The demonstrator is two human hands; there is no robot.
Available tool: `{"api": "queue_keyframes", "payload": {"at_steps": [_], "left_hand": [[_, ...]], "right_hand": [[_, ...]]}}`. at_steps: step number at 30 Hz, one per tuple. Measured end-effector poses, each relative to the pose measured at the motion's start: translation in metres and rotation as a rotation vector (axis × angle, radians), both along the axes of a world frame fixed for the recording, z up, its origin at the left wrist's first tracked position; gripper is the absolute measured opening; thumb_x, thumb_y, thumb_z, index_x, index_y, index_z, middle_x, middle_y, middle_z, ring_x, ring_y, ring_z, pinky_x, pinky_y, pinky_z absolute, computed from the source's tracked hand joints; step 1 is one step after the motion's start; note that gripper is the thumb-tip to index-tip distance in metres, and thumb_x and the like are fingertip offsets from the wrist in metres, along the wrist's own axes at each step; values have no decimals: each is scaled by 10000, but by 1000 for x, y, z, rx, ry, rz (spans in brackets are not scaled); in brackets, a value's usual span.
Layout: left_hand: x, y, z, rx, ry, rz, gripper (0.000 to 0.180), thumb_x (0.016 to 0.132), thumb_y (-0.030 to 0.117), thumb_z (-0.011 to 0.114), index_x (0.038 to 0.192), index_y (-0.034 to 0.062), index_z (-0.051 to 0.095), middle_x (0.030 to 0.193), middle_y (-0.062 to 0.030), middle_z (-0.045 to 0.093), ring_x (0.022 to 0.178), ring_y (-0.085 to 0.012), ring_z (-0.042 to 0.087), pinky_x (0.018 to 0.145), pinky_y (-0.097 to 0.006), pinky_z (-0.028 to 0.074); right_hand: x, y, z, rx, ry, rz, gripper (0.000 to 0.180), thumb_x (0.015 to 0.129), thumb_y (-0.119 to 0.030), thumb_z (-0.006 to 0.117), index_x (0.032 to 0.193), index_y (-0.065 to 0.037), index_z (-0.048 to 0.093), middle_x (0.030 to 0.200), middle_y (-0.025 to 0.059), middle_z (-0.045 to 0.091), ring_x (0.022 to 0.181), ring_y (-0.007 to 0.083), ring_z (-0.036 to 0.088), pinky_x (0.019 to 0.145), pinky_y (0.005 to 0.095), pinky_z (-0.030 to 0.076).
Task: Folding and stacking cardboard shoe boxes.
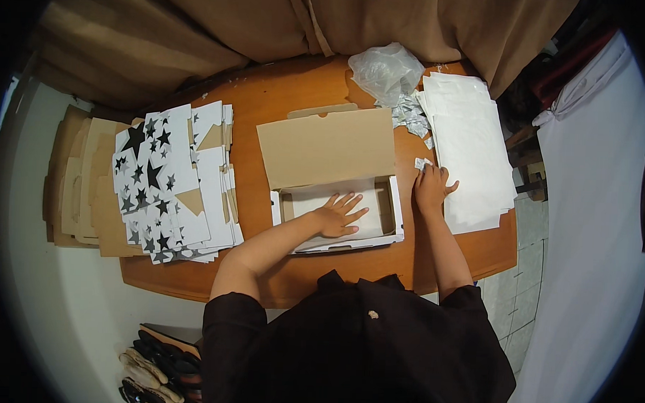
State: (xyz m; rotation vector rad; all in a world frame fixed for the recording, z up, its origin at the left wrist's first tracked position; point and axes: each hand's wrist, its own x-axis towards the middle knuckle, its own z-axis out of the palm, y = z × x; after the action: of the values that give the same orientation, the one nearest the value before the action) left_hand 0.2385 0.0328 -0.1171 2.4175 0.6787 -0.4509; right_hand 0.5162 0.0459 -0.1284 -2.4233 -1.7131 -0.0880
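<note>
An open cardboard box (399,213) with white outer walls stands in front of me, its brown lid (326,146) tipped back. White paper (301,203) lines its inside. My left hand (334,217) lies with fingers spread on that paper, holding nothing. Right of the box, my right hand (432,190) has its fingertips closed on a small white printed packet (421,163), low over the table. A heap of similar small packets (411,118) lies just beyond it, partly under a clear plastic bag (387,70).
A stack of white sheets (470,157) lies at the right of the wooden table (231,81). On the left are piled flat white cartons with black stars (153,174), beside plain brown cardboard pieces (92,186). A brown curtain (236,17) hangs behind. Several shoes (157,370) sit below at left.
</note>
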Motion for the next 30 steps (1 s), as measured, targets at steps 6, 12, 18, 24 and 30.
{"api": "queue_keyframes", "payload": {"at_steps": [6,12,18,24,30], "left_hand": [[-14,15,43,-289,-173,161,573,907,533,399,1296,123,497,1410,-168,355,1334,-304,279,1084,-497,182],[-52,-19,101,-294,-174,234,426,780,426,666,1010,67,677,1047,-141,639,1019,-299,577,888,-353,439],[-66,-32,89,-104,-328,439,343,879,329,571,956,4,644,964,-169,636,907,-305,599,792,-366,461],[-70,-38,72,-129,-368,517,348,884,344,553,903,4,627,890,-182,604,851,-305,572,754,-375,442],[-65,-37,77,-115,-322,498,279,830,293,628,888,20,638,888,-136,619,839,-292,572,728,-383,436]], "right_hand": [[6,-13,1,220,15,-38,135,871,-190,522,948,-158,628,1004,-41,609,1094,211,480,938,672,136],[-6,-37,44,388,272,-149,184,918,-232,474,1021,-145,599,933,-2,628,1041,187,511,974,632,98],[-34,-90,51,361,807,209,212,933,-241,450,962,-114,618,945,39,621,988,198,538,1016,535,104],[-52,-137,73,192,662,547,167,909,-208,484,932,-118,624,945,34,620,1005,190,542,1010,546,131],[-48,-160,87,88,586,557,146,898,-190,496,928,-111,615,964,43,619,1011,208,547,1005,565,153]]}}
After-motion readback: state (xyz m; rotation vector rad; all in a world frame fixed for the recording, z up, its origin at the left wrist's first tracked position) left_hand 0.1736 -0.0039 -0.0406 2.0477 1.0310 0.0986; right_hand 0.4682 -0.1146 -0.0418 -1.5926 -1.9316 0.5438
